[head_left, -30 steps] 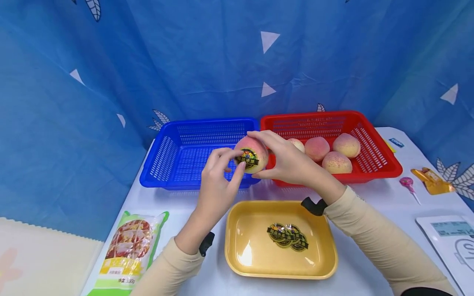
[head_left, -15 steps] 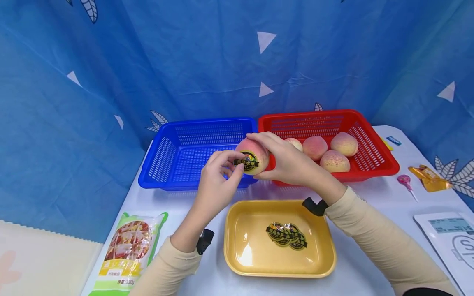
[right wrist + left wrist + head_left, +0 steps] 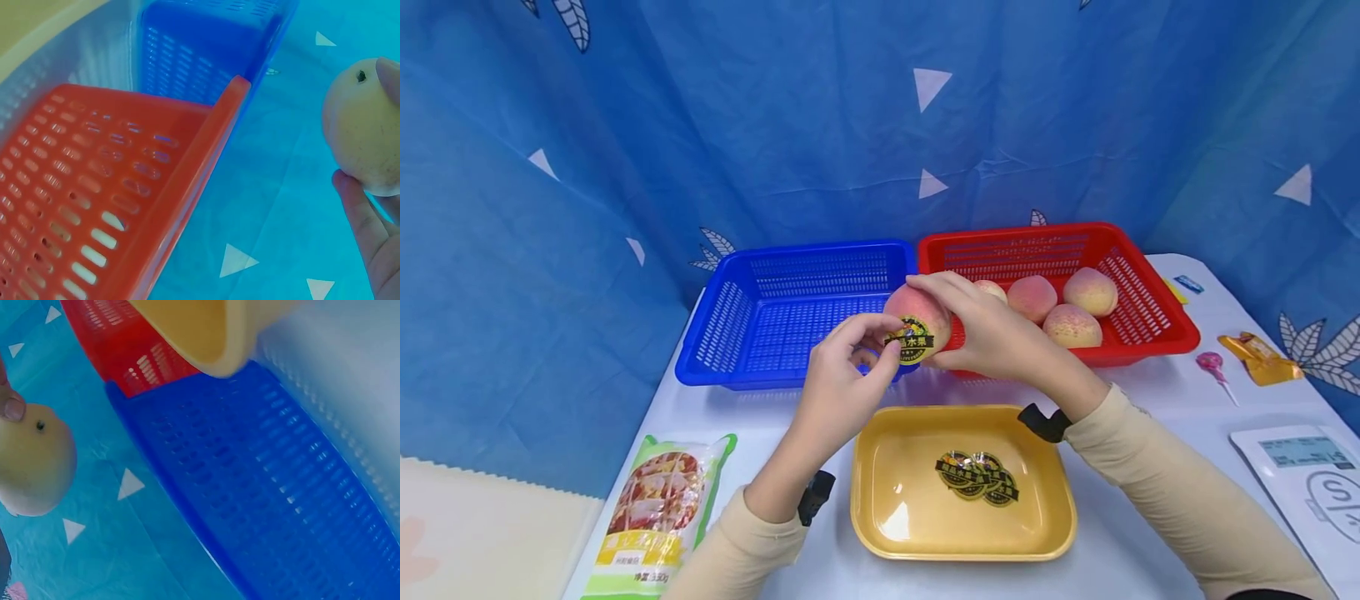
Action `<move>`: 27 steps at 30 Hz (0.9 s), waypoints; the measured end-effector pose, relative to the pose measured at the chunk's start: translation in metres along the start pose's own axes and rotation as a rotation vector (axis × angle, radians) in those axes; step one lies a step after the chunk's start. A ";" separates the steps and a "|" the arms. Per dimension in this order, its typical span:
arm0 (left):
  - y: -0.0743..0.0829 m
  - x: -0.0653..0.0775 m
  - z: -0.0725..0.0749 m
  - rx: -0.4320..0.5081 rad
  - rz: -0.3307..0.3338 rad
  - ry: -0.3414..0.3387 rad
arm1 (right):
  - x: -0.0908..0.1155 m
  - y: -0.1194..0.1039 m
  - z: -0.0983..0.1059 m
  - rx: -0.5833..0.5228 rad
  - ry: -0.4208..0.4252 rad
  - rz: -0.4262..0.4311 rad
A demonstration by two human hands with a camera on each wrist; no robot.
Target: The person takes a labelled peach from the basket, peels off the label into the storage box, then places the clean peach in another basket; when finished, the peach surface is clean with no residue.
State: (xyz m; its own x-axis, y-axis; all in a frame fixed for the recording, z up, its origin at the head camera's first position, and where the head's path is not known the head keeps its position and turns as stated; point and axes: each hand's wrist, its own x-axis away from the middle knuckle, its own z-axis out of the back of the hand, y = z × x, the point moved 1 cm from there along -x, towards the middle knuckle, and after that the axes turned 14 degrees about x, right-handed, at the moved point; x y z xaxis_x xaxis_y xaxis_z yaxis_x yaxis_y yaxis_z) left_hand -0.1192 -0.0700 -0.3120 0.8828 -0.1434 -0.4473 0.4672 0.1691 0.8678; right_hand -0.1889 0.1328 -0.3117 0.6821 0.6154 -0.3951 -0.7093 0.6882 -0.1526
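Note:
My right hand grips a pink and yellow peach between its fingers and thumb, above the place where the two baskets meet. On the peach's near side lies a round black and gold fruit sticker. The thumb and forefinger of my left hand pinch the left edge of this sticker. In the left wrist view the peach shows a dark stem spot; in the right wrist view fingers press the peach from above and below.
A blue basket stands left of a red basket with several peaches. In front, a gold tray bears several stickers. Around are a food packet, a lollipop, a gold wrapper and a scale.
The peach and both hands have shifted slightly right and down in the head view. The sticker sits a little lower, with the left thumb and forefinger still at its edge.

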 end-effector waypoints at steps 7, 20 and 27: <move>-0.001 0.017 -0.004 0.047 0.022 -0.061 | 0.007 0.009 0.006 -0.093 0.036 -0.002; -0.048 0.055 -0.025 -0.107 0.272 -0.394 | 0.031 0.029 0.012 -0.028 0.108 -0.070; -0.067 0.066 -0.043 -0.215 0.266 -0.531 | 0.043 0.037 0.012 0.001 0.108 -0.126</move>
State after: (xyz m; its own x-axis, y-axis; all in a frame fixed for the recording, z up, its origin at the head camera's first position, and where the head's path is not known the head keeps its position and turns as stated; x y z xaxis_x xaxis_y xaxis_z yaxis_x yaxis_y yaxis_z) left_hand -0.0899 -0.0489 -0.4089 0.8516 -0.5242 -0.0057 0.2826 0.4499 0.8472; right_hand -0.1837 0.1889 -0.3238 0.7425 0.4796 -0.4676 -0.6191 0.7579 -0.2058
